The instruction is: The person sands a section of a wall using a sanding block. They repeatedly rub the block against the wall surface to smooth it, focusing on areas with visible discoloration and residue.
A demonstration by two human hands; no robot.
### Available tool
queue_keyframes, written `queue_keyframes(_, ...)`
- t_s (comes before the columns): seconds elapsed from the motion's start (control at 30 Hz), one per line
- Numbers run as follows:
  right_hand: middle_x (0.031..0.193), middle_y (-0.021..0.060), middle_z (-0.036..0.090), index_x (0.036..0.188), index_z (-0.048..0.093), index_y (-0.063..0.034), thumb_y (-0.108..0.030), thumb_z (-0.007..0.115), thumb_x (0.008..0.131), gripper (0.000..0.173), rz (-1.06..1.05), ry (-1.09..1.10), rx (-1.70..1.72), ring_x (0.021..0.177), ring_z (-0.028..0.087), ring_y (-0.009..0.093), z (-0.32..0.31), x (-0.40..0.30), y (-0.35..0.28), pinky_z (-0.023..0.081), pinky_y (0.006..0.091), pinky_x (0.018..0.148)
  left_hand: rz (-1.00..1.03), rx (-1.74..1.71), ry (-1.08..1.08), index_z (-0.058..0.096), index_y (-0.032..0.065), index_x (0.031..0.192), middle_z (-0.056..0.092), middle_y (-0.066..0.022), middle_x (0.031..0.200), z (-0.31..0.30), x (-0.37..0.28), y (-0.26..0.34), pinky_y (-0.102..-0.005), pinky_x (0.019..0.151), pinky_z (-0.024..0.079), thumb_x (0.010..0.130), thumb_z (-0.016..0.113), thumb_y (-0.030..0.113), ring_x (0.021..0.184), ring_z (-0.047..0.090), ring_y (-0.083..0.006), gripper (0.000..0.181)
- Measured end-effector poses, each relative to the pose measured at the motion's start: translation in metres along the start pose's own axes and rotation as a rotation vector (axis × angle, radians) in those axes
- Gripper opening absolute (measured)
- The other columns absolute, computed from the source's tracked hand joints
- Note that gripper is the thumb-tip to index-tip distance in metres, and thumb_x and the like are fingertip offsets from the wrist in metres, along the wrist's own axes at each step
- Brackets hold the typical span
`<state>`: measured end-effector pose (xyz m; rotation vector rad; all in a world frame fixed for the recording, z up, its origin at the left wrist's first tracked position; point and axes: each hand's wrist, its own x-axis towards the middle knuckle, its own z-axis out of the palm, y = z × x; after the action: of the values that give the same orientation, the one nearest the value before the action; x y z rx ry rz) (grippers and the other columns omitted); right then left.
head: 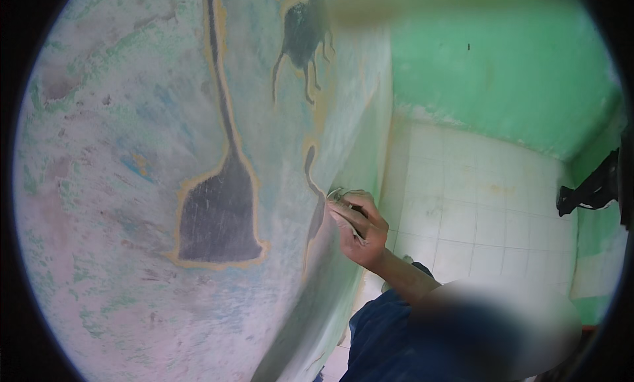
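Note:
My right hand (364, 226) pinches a thin folded sheet (337, 211), perhaps sandpaper, and presses it to the painted wall (124, 302). The sheet meets the right edge of a narrow, curved dark grey patch (317, 218) bordered in yellow. Left of it is a larger dark grey patch (218, 223), broad at one end with a long thin tail, also edged in yellow. A third dark patch (302, 35) with several thin runs lies toward the top. Pale, green and blue paint mottles the surface around them. My left hand is out of view.
A white tiled floor (460, 223) lies to the right, below a green wall (485, 74). A black object (589, 188), unclear in kind, juts in at the right edge. Dark blue clothing (376, 327) fills the bottom, beside a blurred area.

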<state>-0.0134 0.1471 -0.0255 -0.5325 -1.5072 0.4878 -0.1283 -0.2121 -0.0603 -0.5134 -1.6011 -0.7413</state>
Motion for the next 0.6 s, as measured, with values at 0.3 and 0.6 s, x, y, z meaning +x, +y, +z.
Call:
queue_keyframes(0.3,0.115,0.0120,0.062,0.111,0.069,-0.0011,0.007,0.061,0.063,0.050,-0.163,0.020,-0.090,0.106,0.059,0.030,0.006,-0.022,-0.024,0.045,0.0407,0.092,-0.005,-0.008,0.000,0.037,-0.0078,0.131,0.035,-0.0240,0.145,-0.016,-0.002,-0.025,-0.0475,0.091,0.046,0.101,0.039,0.023,0.123,0.047,-0.0377,0.042)
queue_keyframes(0.6,0.121,0.0155,0.064,0.109,0.067,0.0023,0.010,0.060,0.065,0.046,-0.115,0.021,-0.048,0.104,0.060,0.030,0.002,-0.046,-0.052,0.048,0.0382,0.087,-0.034,-0.030,-0.002,0.037,-0.0076,0.132,0.036,-0.0241,0.145,-0.032,-0.008,-0.040,-0.0475,0.092,0.046,0.102,0.039,0.023,0.123,0.047,-0.0375,0.043)
